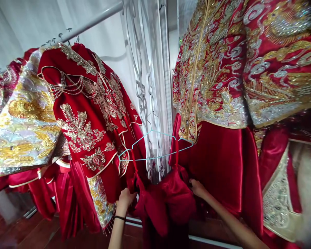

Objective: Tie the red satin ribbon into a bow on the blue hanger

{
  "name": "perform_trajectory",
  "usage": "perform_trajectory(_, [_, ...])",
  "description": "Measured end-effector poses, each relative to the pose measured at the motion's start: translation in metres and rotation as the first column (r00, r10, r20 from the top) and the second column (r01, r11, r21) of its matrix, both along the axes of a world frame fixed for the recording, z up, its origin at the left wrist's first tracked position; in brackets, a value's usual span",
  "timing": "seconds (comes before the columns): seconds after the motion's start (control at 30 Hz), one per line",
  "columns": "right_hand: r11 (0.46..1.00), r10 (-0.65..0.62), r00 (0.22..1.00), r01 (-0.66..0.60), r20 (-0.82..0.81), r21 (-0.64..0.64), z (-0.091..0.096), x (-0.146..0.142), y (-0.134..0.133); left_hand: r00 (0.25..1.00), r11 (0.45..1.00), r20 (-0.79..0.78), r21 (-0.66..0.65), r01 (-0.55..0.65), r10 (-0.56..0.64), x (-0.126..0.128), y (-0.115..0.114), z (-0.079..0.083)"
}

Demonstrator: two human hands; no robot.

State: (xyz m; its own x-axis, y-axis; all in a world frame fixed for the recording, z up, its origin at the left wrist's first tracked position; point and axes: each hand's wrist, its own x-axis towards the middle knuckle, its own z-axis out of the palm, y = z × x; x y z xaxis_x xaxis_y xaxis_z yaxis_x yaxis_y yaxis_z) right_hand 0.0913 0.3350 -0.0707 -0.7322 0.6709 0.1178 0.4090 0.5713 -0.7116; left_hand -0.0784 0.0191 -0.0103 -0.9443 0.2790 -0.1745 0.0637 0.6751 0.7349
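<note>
A dark red strapped dress (155,204) hangs in front of me by thin shoulder straps from a light blue wire hanger (150,159). The hanger's hook points up near the white metal scrollwork. My left hand (126,197), with a dark band at the wrist, is closed on the left side of the dress top. On the opposite side, my right hand (197,188) pinches the dress's right edge, fingers partly hidden by the cloth. The lower part of the dress falls out of the picture.
Embroidered red jackets (90,114) hang at left from a metal rail (95,21). Close on the right hang gold-and-silver embroidered jackets (215,76) above a red satin skirt (220,166). White scrollwork (141,69) stands between them, with a white curtain (103,45) behind and a reddish tiled floor (41,231) below.
</note>
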Motion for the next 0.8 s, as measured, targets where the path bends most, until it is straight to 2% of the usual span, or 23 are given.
perform_trajectory(0.1, [1.0, 0.001, 1.0, -0.001, -0.019, -0.012, -0.004, 0.008, -0.008, 0.991, 0.993, 0.112, 0.103, 0.064, -0.075, 0.0, -0.003, -0.013])
perform_trajectory(0.23, [0.999, -0.037, 0.999, 0.037, -0.009, -0.014, 0.009, 0.025, -0.002, 0.966, 0.981, 0.255, 0.192, -0.01, -0.04, 0.002, -0.002, -0.023])
perform_trajectory(0.33, [0.996, -0.083, 0.996, 0.083, 0.021, 0.012, 0.03, 0.039, 0.008, 0.956, 0.974, 0.293, 0.218, -0.062, -0.005, 0.0, -0.009, -0.017])
perform_trajectory(0.37, [0.997, -0.075, 0.997, 0.076, 0.015, -0.018, 0.038, 0.044, 0.011, 0.95, 0.957, 0.311, 0.271, -0.101, 0.012, -0.002, -0.015, -0.011])
perform_trajectory(0.4, [0.995, -0.052, 0.999, 0.051, -0.014, -0.091, 0.045, 0.049, 0.012, 0.934, 0.917, 0.355, 0.362, -0.17, 0.033, -0.003, -0.021, -0.005])
perform_trajectory(0.43, [0.977, -0.022, 0.997, 0.005, -0.074, -0.211, 0.052, 0.053, 0.012, 0.904, 0.841, 0.427, 0.474, -0.261, 0.04, -0.003, -0.028, 0.002])
perform_trajectory(0.47, [0.931, -0.007, 0.987, -0.052, -0.16, -0.362, 0.059, 0.057, 0.011, 0.86, 0.728, 0.51, 0.582, -0.362, 0.019, -0.003, -0.035, 0.008])
perform_trajectory(0.5, [0.845, -0.024, 0.968, -0.113, -0.249, -0.522, 0.064, 0.061, 0.009, 0.812, 0.596, 0.583, 0.663, -0.453, -0.031, -0.002, -0.042, 0.015])
perform_trajectory(0.53, [0.728, -0.067, 0.946, -0.171, -0.318, -0.663, 0.068, 0.064, 0.007, 0.772, 0.478, 0.629, 0.707, -0.521, -0.091, 0.0, -0.047, 0.021])
perform_trajectory(0.57, [0.603, -0.122, 0.928, -0.213, -0.353, -0.769, 0.071, 0.066, 0.005, 0.748, 0.403, 0.648, 0.728, -0.554, -0.142, 0.004, -0.051, 0.027])
perform_trajectory(0.6, [0.498, -0.167, 0.916, -0.24, -0.364, -0.833, 0.074, 0.068, 0.003, 0.741, 0.36, 0.647, 0.745, -0.562, -0.182, 0.008, -0.053, 0.031])
perform_trajectory(0.63, [0.43, -0.195, 0.91, -0.254, -0.365, -0.866, 0.076, 0.069, 0.001, 0.747, 0.332, 0.63, 0.766, -0.551, -0.213, 0.013, -0.053, 0.035])
perform_trajectory(0.67, [0.407, -0.205, 0.907, -0.264, -0.369, -0.874, 0.078, 0.069, -0.001, 0.757, 0.317, 0.611, 0.783, -0.535, -0.232, 0.017, -0.051, 0.038])
perform_trajectory(0.7, [0.419, -0.196, 0.904, -0.274, -0.381, -0.866, 0.08, 0.069, -0.002, 0.764, 0.308, 0.597, 0.795, -0.522, -0.245, 0.022, -0.047, 0.039])
perform_trajectory(0.8, [0.508, -0.151, 0.892, -0.3, -0.427, -0.807, 0.087, 0.065, -0.006, 0.762, 0.248, 0.605, 0.794, -0.555, -0.232, 0.028, -0.028, 0.04])
